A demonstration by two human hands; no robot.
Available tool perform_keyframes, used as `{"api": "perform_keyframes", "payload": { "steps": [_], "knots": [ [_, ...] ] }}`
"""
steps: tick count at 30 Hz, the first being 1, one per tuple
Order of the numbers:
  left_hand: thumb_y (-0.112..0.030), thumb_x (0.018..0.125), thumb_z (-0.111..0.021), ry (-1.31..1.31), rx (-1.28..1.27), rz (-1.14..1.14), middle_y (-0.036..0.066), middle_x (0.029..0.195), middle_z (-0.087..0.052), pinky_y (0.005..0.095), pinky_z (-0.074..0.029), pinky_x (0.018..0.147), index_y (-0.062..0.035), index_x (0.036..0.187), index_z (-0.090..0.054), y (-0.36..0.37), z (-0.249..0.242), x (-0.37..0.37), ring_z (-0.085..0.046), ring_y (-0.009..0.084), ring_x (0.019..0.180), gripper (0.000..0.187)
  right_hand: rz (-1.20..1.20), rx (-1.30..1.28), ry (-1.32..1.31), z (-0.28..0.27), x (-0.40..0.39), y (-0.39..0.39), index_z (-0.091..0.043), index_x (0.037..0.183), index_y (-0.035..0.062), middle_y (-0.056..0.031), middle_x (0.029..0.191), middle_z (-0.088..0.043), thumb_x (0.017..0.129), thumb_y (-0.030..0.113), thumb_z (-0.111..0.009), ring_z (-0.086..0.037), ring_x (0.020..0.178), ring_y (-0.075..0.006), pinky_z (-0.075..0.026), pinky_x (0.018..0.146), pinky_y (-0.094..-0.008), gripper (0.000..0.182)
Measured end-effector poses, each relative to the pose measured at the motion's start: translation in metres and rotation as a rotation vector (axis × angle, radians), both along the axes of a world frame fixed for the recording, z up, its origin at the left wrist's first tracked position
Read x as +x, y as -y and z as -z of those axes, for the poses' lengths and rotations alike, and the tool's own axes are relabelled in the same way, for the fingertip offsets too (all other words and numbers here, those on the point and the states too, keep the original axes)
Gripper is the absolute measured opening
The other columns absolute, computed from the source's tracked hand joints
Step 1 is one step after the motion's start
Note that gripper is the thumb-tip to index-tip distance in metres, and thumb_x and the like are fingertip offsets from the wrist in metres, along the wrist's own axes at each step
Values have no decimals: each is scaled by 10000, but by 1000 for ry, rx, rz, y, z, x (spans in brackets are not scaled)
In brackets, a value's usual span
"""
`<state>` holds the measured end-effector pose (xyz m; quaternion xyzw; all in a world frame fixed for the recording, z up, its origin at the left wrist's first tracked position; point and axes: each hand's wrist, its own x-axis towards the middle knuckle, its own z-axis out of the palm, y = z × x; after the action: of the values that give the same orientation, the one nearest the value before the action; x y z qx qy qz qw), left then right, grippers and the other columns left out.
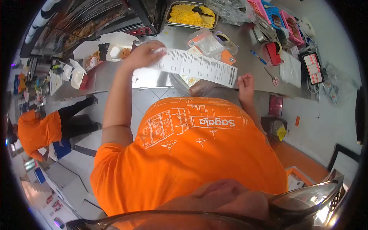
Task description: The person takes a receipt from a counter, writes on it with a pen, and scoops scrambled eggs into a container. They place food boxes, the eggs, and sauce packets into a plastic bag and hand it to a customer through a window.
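Observation:
A long printed paper receipt (199, 67) stretches across in front of my chest, above the counter's front edge. My left hand (145, 55) is closed on its left end. The fingers of my right hand (246, 83) curl at the other end, with the fingertips against the paper's edge. Beneath the receipt, partly hidden by it, a clear plastic bag (201, 88) with something pale inside hangs at the counter edge. Just behind the receipt lie orange-and-white plastic packaging (207, 43) and a roll of clear tape (229, 46).
On the steel counter (255, 78) stand a tray of yellow food (184, 16) with a black spoon and open food boxes (115, 53). Pink-handled scissors (274, 80), a blue pen (258, 57) and a card terminal (312, 68) are at right. Another person (38, 126) in orange is at left.

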<state>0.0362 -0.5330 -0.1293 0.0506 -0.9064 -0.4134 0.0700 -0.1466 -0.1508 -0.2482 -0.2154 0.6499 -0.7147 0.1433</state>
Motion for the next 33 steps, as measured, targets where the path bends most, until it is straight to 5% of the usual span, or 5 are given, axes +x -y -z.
{"api": "perform_keyframes", "payload": {
  "steps": [3, 7, 18, 26, 33],
  "knots": [
    [-306, 934, -613, 573, 380, 73, 13, 937, -643, 248, -453, 771, -46, 1067, -673, 31, 15, -21, -552, 78, 853, 298, 72, -76, 125, 27, 42, 7, -424, 1009, 86, 6, 844, -466, 967, 47, -520, -462, 743, -77, -405, 680, -236, 112],
    [-298, 956, -597, 651, 393, 169, 15, 1026, -665, 228, -450, 791, -14, 1247, -580, 1, 11, -13, -546, 56, 910, 408, 252, -146, 302, 2, 44, 47, -420, 998, 119, 9, 798, -465, 972, 68, -511, -454, 696, -73, -380, 594, -238, 107],
    [-294, 978, -562, 508, 927, 237, 47, 1107, -645, 255, -438, 906, 3, 1297, -536, -114, 81, 6, -554, 97, 1014, 437, 231, 229, 84, -7, -42, 46, -463, 953, 92, 1, 774, -487, 941, 81, -539, -464, 696, -94, -396, 622, -253, 78],
    [-222, 980, -561, 467, 673, 258, 28, 996, -651, 239, -471, 757, 10, 1171, -610, -120, 46, -17, -564, 81, 874, 305, 147, 30, 117, -24, -65, -60, -474, 951, 113, 14, 794, -496, 933, 76, -565, -466, 738, -95, -385, 676, -238, 100],
    [-198, 968, -584, 477, 768, 216, 3, 882, -617, 253, -440, 734, -1, 1091, -631, -131, 113, -7, -508, 71, 788, 236, -11, 116, 209, 23, -29, -48, -469, 1033, 98, -9, 887, -513, 925, 94, -585, -497, 837, -98, -414, 749, -243, 158]
  ]
}}
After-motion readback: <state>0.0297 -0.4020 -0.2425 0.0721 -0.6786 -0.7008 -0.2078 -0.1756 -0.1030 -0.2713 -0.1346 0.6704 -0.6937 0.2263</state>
